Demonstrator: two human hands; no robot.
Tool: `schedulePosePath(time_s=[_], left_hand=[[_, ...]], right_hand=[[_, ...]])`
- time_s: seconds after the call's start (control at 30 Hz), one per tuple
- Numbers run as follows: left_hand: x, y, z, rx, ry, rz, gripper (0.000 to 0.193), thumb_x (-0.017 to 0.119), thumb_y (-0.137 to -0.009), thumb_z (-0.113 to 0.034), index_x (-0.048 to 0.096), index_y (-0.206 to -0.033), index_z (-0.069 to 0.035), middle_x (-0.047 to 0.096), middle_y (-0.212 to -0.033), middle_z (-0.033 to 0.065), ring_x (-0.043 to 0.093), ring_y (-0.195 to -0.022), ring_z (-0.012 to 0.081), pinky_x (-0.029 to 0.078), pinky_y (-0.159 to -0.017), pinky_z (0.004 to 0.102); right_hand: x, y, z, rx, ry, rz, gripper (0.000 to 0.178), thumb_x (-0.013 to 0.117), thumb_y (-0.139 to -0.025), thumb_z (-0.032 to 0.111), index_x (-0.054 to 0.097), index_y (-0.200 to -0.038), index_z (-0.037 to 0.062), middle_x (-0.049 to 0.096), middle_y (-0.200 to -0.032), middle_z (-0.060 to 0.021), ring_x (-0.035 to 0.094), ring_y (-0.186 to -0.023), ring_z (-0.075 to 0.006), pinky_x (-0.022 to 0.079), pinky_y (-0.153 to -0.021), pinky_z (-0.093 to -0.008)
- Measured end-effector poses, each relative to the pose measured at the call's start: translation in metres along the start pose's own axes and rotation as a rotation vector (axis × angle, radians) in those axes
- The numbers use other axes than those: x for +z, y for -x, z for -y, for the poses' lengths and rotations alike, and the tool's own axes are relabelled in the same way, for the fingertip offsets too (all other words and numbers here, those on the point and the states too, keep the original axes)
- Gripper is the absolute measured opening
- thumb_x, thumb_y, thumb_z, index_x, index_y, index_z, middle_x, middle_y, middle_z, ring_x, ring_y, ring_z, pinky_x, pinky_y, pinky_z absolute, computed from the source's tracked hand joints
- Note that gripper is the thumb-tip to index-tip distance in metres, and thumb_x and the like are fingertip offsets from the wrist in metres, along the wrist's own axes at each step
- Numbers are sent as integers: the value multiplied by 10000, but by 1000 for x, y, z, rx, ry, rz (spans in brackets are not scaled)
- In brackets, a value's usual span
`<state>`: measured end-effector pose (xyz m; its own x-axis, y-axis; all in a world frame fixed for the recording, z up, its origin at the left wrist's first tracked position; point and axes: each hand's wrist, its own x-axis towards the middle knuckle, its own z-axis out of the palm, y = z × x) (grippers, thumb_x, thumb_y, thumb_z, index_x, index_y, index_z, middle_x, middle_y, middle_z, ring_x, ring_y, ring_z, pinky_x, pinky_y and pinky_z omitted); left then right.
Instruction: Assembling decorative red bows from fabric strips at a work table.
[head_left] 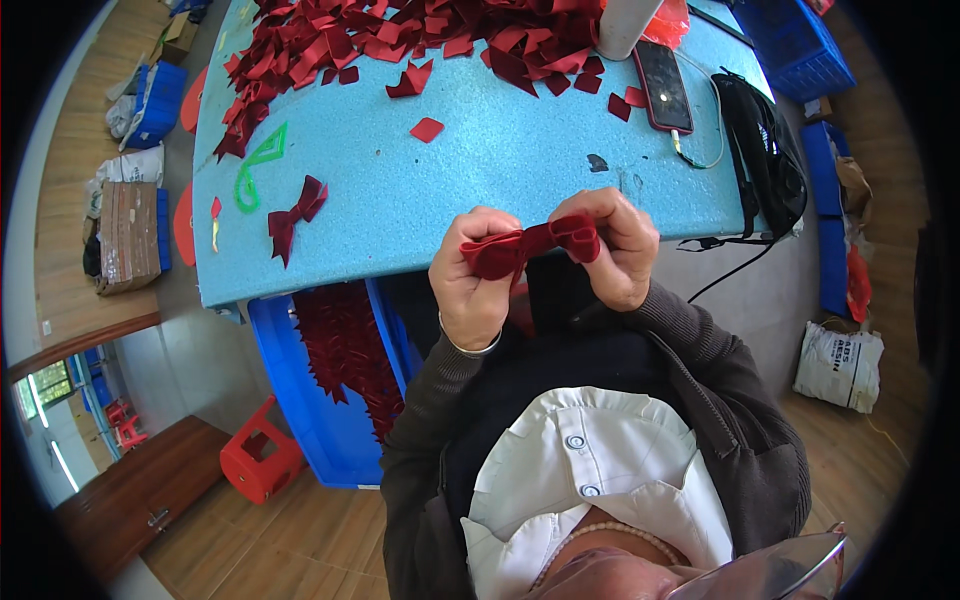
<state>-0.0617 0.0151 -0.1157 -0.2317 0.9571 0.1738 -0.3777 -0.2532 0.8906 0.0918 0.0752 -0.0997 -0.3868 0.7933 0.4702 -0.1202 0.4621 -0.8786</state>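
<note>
Person stands or sits (can't tell which) at near edge of lt-blue worktop (370, 190), both hands up in front of chest. Dark-red velvet bow (538, 240) is btwn the hands, at the worktop's near edge; can't tell if it touches the surface.

L hand (468, 290) has the bow's L loop, fingers curled, thumb on near side, pinching the cloth. R hand (625, 245) pinches the R loop btwn thumb & bent fingers. Middle of bow spans the gap, w/ a tail hanging below.

On worktop, L of the hands: another red bow (297, 218), lying loose, & just beyond it a green plastic template (260, 165). Farther back, big pile of red fabric pcs (400, 35), w/ a few strays nearer, incl. a diamond-shaped pc (427, 129) well apart from the rest.

Far R: white cylindrical container (625, 25) next to the pile; phone (662, 85) in red case, w/ white cable (717, 130) plugged in; blk bag (765, 150) at R edge.

Below worktop, L side: blue bin (268, 335) holding a mass of dk-red pcs (345, 340). Red stool (262, 455) on floor beside it. White sack (840, 365) on floor, far R.
</note>
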Motion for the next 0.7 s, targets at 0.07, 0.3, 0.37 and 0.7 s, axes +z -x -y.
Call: schedulePosePath(time_s=[0.07,0.3,0.37,0.7], left_hand=[[5,0,-3,75,9,22,161,588,-852,56,532,-989,-6,579,-921,86,510,-649,75,387,-496,203],[37,0,-10,118,251,91,175,609,-834,57,534,-969,-27,559,-927,111,506,-631,104,380,-479,207],[48,0,-13,120,279,116,176,613,-832,54,534,-965,-32,557,-925,115,507,-628,110,380,-478,208],[103,0,-12,162,301,87,175,634,-827,37,532,-947,-40,564,-906,118,522,-638,124,379,-459,218]], right_hand=[[0,-2,6,-176,30,11,121,548,-838,-32,531,-956,-55,633,-793,-124,565,-582,-136,458,-544,-248],[-25,-10,53,-444,309,89,215,581,-735,-83,524,-939,-52,628,-702,-130,611,-552,-217,470,-495,-297],[-34,-9,62,-494,345,101,227,589,-716,-88,527,-931,-48,628,-690,-129,616,-549,-227,470,-486,-304],[-74,-4,84,-486,338,-59,225,609,-691,-71,575,-912,-39,635,-704,-121,603,-533,-226,475,-506,-305]])
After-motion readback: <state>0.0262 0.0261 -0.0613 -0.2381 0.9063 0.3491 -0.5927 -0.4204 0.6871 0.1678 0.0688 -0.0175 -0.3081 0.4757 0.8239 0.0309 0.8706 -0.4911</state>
